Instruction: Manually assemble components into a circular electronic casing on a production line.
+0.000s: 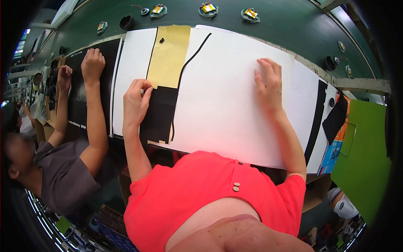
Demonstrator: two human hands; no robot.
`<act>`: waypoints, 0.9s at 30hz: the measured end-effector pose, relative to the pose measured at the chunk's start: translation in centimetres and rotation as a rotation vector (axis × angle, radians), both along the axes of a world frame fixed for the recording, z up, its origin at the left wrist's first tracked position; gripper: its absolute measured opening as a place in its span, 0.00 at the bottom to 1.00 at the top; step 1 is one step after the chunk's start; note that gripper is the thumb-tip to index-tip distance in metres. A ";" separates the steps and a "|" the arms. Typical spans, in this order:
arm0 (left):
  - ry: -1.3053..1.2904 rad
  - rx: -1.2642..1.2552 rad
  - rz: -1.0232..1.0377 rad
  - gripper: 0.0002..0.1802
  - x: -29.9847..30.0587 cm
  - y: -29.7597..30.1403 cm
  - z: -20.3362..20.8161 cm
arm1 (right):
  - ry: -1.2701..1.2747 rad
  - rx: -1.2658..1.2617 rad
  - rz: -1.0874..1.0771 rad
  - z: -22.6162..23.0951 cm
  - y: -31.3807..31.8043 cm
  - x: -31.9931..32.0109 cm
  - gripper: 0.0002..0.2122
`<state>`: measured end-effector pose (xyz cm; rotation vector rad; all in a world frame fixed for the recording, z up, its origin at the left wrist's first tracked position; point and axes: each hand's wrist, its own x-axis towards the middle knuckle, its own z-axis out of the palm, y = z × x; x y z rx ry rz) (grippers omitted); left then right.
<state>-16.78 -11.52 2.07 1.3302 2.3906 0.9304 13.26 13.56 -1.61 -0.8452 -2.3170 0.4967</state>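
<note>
A yellow backing sheet (171, 59) lies on the white work surface (226, 96), its near half covered by black sheet material (159, 109). My left hand (136, 103) is closed, thumb and fingertips pinched together at the left edge where yellow meets black. What sits between those fingertips is too small to make out. On the yellow part lies a small black piece (161, 40). Along its right side runs a long, thin, curved black strip (183, 69). My right hand (270, 86) hovers over or rests on the white surface, fingers apart, holding nothing.
Along the green conveyor (180, 19) lie several round parts with yellow tops (208, 9) and a black cup (126, 22). At left, a co-worker's hands (92, 65) are above a black mat (77, 101). Black cloth-like material (336, 119) and a green board (363, 138) are at right.
</note>
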 end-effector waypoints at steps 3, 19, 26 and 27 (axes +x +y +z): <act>-0.168 0.032 0.030 0.02 -0.4 -0.3 -0.1 | 0.046 0.067 -0.041 0.6 3.2 -2.5 0.21; -0.406 0.201 0.020 0.05 2.0 5.0 1.5 | 0.014 0.192 -0.083 -1.2 13.2 -12.1 0.26; -0.444 0.194 -0.179 0.07 4.4 10.7 3.1 | 0.079 -0.041 0.159 3.8 0.5 -3.9 0.29; -0.421 0.199 -0.211 0.07 4.7 11.6 3.2 | 0.060 -0.042 0.202 3.5 -1.0 -2.6 0.29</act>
